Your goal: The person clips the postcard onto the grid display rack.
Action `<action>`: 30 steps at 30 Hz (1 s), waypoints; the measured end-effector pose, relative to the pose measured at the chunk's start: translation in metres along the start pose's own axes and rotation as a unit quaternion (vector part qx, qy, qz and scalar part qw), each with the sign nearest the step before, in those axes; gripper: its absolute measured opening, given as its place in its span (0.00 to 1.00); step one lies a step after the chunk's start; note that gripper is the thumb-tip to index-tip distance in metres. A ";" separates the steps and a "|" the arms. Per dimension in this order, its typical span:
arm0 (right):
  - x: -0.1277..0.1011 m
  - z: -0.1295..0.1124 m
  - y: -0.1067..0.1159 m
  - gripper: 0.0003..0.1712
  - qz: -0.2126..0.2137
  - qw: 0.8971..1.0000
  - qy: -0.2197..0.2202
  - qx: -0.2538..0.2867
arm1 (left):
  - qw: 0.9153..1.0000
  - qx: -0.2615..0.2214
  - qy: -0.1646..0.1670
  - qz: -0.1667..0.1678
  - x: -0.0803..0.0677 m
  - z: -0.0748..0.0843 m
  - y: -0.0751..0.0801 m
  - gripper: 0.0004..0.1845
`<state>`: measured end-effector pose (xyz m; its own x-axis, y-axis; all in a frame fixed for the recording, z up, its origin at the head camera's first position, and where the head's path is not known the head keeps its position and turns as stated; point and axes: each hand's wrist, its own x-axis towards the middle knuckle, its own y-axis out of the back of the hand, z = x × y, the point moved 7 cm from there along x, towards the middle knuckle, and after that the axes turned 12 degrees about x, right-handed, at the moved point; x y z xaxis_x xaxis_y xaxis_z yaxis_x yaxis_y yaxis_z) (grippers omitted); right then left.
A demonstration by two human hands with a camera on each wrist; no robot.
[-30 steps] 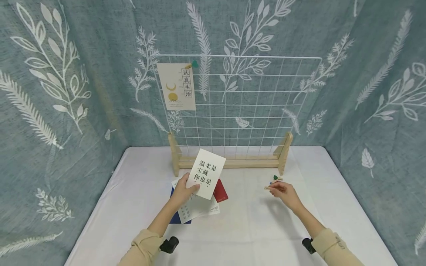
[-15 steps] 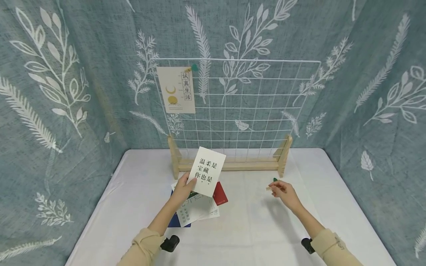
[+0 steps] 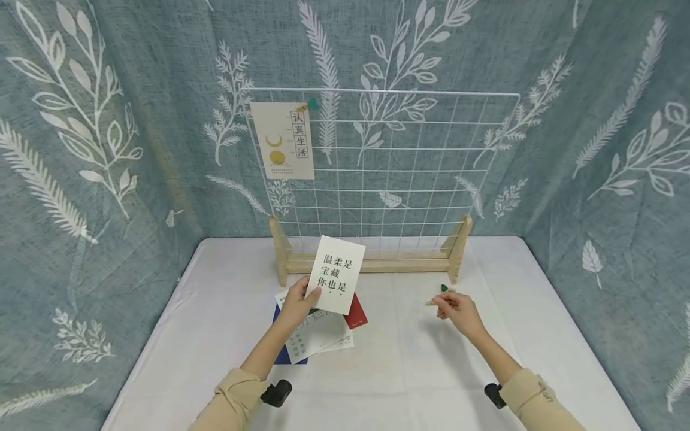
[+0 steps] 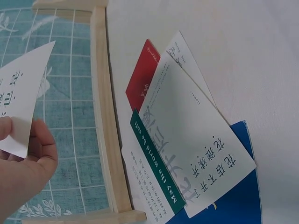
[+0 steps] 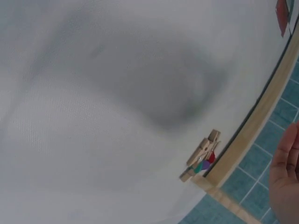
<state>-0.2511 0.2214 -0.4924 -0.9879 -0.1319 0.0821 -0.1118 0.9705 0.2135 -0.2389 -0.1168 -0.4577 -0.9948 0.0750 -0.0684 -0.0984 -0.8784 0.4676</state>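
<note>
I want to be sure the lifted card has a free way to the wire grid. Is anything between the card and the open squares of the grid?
Nothing visible does. The left hand holds the card in front of the grid, whose only hanging card sits at its upper left corner.

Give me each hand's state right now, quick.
Left hand: pinches the white card, held up off the table.
Right hand: fingers curled round a wooden clothespin.

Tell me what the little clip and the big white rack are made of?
The clip in the right hand looks like bare pale wood, with a green piece on it. The rack seems thin white-coated metal wire, standing on light unpainted wooden feet.
</note>
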 end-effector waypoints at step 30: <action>-0.005 -0.006 -0.001 0.12 0.003 1.000 0.003 0.006 | 1.000 -0.010 0.020 0.007 -0.001 0.008 -0.001 0.19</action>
<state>-0.2458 0.2196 -0.4867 -0.9879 -0.1274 0.0883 -0.1077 0.9738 0.2005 -0.2381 -0.1122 -0.4516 -0.9942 0.0439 -0.0982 -0.0838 -0.8883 0.4516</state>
